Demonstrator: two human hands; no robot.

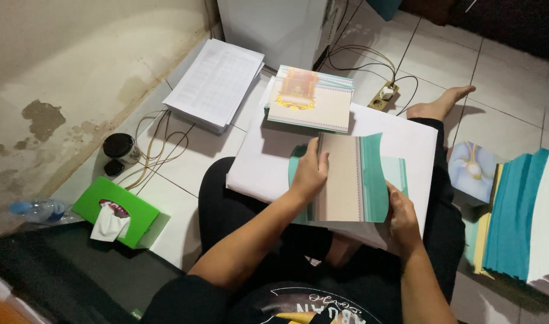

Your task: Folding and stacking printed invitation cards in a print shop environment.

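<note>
The person sits cross-legged on the tiled floor (pixel 502 120), a broad white sheet (pixel 400 141) across the lap serving as a work surface. The left hand (pixel 309 174) grips the left edge of a beige-and-teal card (pixel 352 180), fingers curled over it, thumb behind. The right hand (pixel 402 216) pinches its lower right corner, so the card bows upward between both. A finished stack of cards (pixel 310 99) lies just ahead, within reach. Teal sheets (pixel 514 216) fan out at the right. A green tissue box (pixel 121 216) sits well apart at the left.
</note>
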